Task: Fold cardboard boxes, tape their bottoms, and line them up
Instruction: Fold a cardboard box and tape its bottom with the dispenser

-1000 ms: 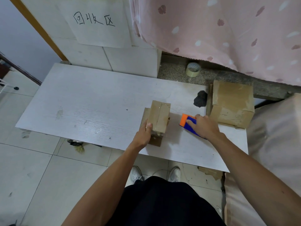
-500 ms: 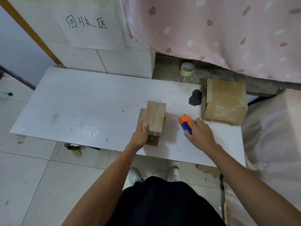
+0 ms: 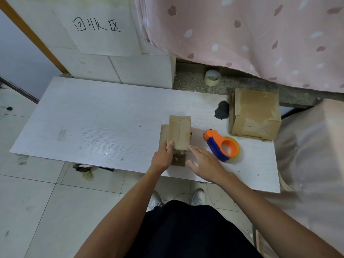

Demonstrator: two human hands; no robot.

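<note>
Head view: the small cardboard box (image 3: 179, 134) is sitting near the middle of the white table (image 3: 93, 123), close to its near edge, bottom flaps facing up with a glossy strip of tape running along the seam. The left hand (image 3: 162, 159) is gripping the box at its 7 o'clock corner, with the thumb lying on the top face and the fingers hidden down the left side. The right hand (image 3: 206, 164) is hovering at the box's 5 o'clock, fingers spread and straight, holding nothing, its fingertips just beside the cardboard. The orange-and-blue tape dispenser (image 3: 221, 145) is lying free at the box's 3 o'clock. A larger box (image 3: 255, 114) is standing at 2 o'clock, by the far right edge.

The taping step is looking finished. The next move is probably calling for both hands on the small box, lifting it and setting it in line beside the larger one.
</note>
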